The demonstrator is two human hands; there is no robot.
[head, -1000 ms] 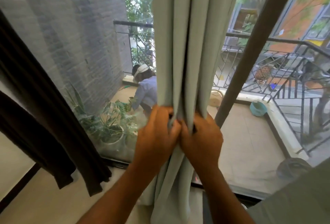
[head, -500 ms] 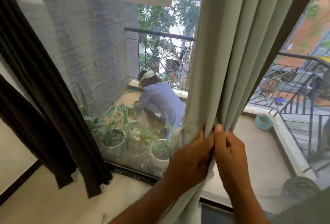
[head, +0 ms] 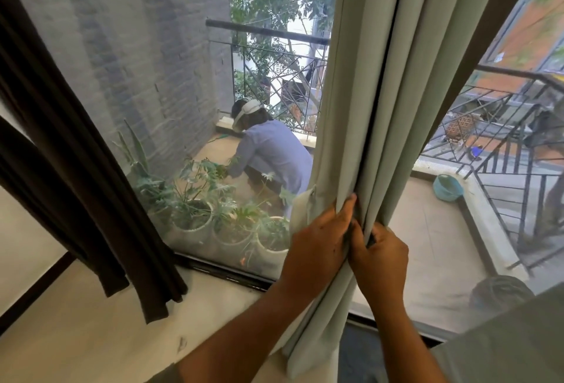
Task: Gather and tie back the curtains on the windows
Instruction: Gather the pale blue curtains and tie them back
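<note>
Gripping a pale grey-green curtain (head: 375,102) at the centre of the frame, two bare hands meet side by side just below the middle of the picture. The left hand (head: 320,245) wraps around the bunched folds from the left, its thumb raised along a pleat and its fingers curled behind the cloth, so the fabric is held firmly. The right hand (head: 381,257) sits touching it on the right, fingers curled tightly into the same folds, pinching the pleats together. Both forearms rise from the bottom edge of the frame. The curtain hangs from the top right of the frame down past the hands, narrowing where it is gathered, and its loose lower end falls between the arms toward the bottom centre. A second, dark brown curtain (head: 76,169) hangs along the left side of the frame, its hem ending above a pale sill (head: 91,337) in the lower left. Behind both is a large window (head: 152,77) with a fine mesh look. Through it, in the middle left, a person in a light blue top (head: 271,153) crouches on a balcony beside several potted plants (head: 195,208) in white pots. A grey brick wall (head: 137,47) fills the upper left, a black metal railing (head: 274,62) crosses behind, and a teal bowl (head: 448,187) sits on the balcony floor at the right.
</note>
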